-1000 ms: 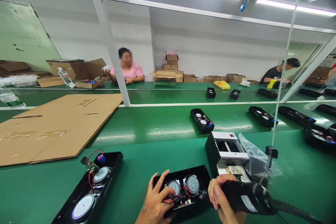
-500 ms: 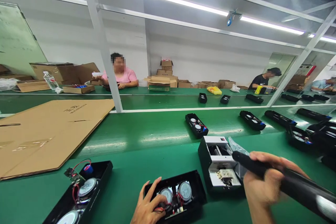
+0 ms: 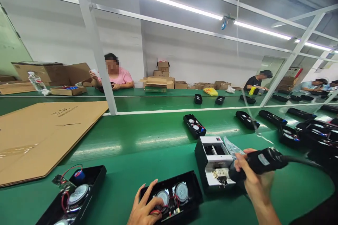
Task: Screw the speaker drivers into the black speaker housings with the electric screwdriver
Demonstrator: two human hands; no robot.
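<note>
My left hand [image 3: 144,209] rests on the near left end of a black speaker housing [image 3: 171,197] with two round drivers and red wires inside. My right hand [image 3: 253,179] grips a black electric screwdriver [image 3: 260,161] with a cable; its tip points at the front of a white screw feeder box [image 3: 213,160] just right of the housing. A crumpled clear plastic bag [image 3: 232,146] lies behind the feeder.
Another open speaker housing [image 3: 71,197] sits at my near left, beside a flat cardboard sheet [image 3: 44,133]. Several black housings [image 3: 194,126] lie along the green belt to the right. Across the belt a person in pink [image 3: 114,75] and other workers sit among cartons.
My right hand swung the screwdriver off the speaker housing, up and right, then lowered its tip to the screw feeder. The left hand stayed on the housing. The view drifted right.
</note>
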